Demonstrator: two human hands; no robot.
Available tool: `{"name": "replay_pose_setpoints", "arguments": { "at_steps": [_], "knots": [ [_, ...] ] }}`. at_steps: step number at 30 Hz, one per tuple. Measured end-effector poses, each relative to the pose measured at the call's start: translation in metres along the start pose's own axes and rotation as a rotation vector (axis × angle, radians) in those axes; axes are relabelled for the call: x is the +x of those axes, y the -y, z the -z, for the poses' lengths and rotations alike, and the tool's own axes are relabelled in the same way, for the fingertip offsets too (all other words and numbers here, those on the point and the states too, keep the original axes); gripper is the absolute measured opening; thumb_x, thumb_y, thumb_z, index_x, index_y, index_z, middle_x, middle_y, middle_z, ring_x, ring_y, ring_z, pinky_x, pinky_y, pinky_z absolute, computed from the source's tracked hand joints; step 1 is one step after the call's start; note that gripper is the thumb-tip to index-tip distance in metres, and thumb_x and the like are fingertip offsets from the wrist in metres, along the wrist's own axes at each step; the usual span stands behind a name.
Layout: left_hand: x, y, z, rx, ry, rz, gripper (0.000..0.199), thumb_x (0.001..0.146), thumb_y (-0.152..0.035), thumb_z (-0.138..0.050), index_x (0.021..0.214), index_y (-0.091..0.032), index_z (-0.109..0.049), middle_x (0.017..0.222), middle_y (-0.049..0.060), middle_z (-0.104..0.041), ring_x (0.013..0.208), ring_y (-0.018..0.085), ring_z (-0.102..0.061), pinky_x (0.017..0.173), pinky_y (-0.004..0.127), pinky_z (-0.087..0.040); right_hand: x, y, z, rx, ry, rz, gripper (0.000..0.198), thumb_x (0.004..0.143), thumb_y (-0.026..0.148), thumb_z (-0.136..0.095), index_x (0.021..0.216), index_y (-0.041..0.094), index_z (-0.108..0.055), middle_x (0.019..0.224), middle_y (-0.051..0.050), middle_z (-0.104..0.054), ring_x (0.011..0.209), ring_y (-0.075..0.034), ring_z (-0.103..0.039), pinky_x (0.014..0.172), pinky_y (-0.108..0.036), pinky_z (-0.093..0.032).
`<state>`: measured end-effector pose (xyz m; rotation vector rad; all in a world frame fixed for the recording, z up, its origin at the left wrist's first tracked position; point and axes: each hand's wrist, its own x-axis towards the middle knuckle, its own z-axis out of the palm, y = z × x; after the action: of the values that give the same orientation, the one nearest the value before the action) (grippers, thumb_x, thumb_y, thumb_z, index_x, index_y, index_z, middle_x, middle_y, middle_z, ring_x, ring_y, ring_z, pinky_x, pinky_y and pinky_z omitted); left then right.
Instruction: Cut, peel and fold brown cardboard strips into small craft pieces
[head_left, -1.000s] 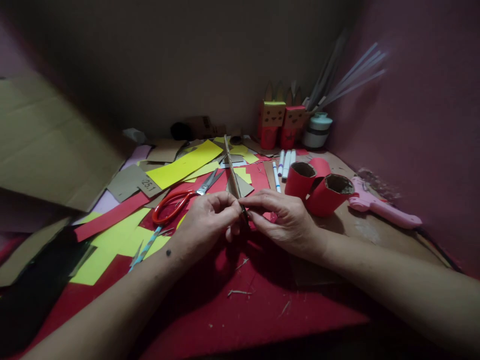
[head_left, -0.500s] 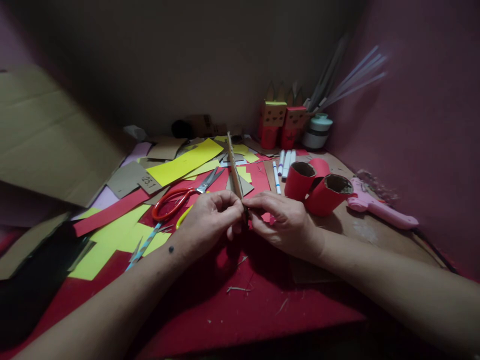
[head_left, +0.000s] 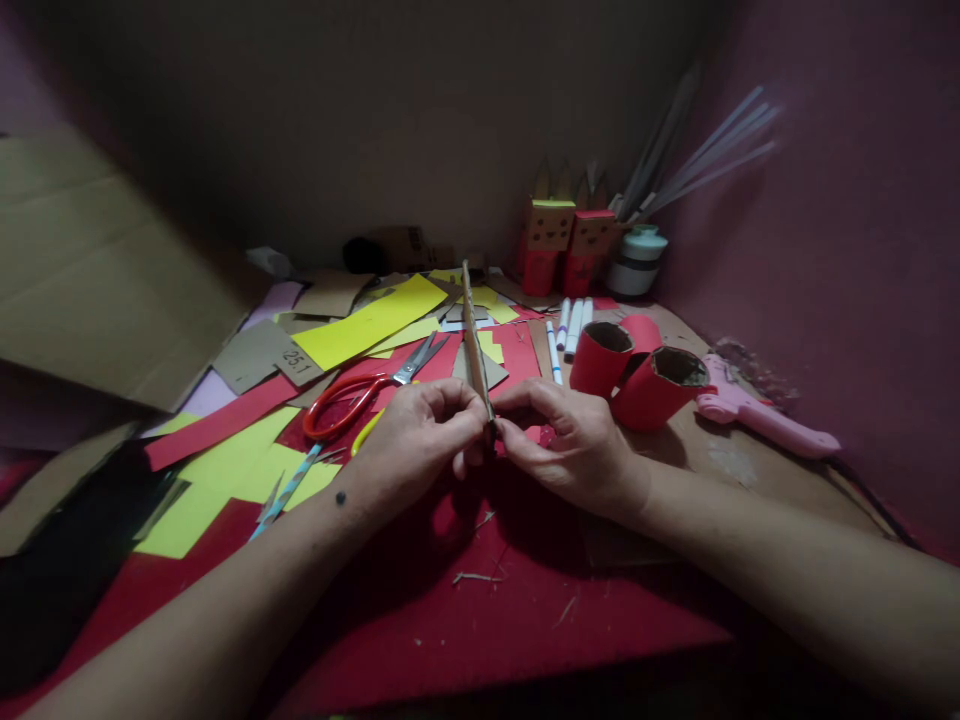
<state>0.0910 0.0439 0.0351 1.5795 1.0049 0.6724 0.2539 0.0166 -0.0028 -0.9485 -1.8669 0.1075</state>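
Note:
A piece of cardboard [head_left: 474,350], seen almost edge-on, stands up between my two hands and points away from me. My left hand [head_left: 431,425] pinches its near end from the left, thumb and forefinger closed. From the right, the fingertips of my right hand [head_left: 566,435] grip the same near end, with the forefinger slightly raised above the thumb. Part of that end is hidden by the fingers. Just beyond my left hand lie red-handled scissors [head_left: 349,400], blades pointing away. To the right of my right hand stand red-covered cardboard tubes [head_left: 600,365].
Paper and cardboard scraps [head_left: 247,450] cover the left of the red table [head_left: 487,620]. A pink glue gun [head_left: 765,415] lies at right. White markers [head_left: 574,325], two box-headed figures [head_left: 551,245] and a jar [head_left: 637,260] with sticks are behind. A large cardboard sheet [head_left: 105,270] leans at left.
The far tip of the cardboard has swung slightly to the right. My right forefinger has lifted a little from its edge, while my left hand keeps its pinch.

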Motion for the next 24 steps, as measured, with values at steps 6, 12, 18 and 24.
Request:
{"name": "replay_pose_setpoints", "arguments": {
  "at_steps": [6,12,18,24],
  "knots": [
    [0.0003,-0.0001,-0.0007,0.010,0.010,-0.010,0.009,0.071,-0.018,-0.053,0.062,-0.018,-0.052,0.049,-0.005,-0.054,0.045,0.010,-0.049,0.050,0.022,-0.039,-0.0019,0.0017,-0.0004,-0.098,-0.016,0.047,0.008,0.084,0.017,-0.053,0.085,0.017,-0.060,0.070,-0.004,-0.067,0.060,-0.012,-0.061,0.054,-0.023,-0.049],
    [0.0012,0.0013,-0.0003,0.008,0.010,-0.023,0.010,0.072,-0.018,-0.053,0.062,-0.018,-0.052,0.050,-0.005,-0.055,0.045,0.010,-0.050,0.050,0.022,-0.040,-0.0026,0.0069,-0.0003,-0.145,-0.018,0.048,0.007,0.085,0.015,-0.052,0.082,0.016,-0.059,0.070,-0.005,-0.067,0.060,-0.013,-0.061,0.055,-0.025,-0.050],
    [0.0016,0.0022,0.0007,0.020,0.007,-0.027,0.011,0.073,-0.016,-0.053,0.063,-0.018,-0.052,0.049,-0.006,-0.054,0.044,0.009,-0.050,0.049,0.021,-0.040,-0.0048,0.0053,-0.0004,-0.146,-0.020,0.098,0.008,0.084,0.012,-0.052,0.085,0.016,-0.059,0.074,-0.006,-0.068,0.066,-0.014,-0.064,0.061,-0.026,-0.052],
    [0.0011,-0.0002,0.0005,0.058,0.025,-0.039,0.013,0.075,-0.017,-0.053,0.062,-0.018,-0.051,0.049,-0.006,-0.055,0.044,0.008,-0.049,0.049,0.020,-0.039,-0.0041,0.0053,-0.0004,-0.112,-0.032,0.091,0.010,0.082,0.009,-0.053,0.084,0.016,-0.059,0.072,-0.005,-0.068,0.066,-0.014,-0.064,0.063,-0.026,-0.054]
  ]
}}
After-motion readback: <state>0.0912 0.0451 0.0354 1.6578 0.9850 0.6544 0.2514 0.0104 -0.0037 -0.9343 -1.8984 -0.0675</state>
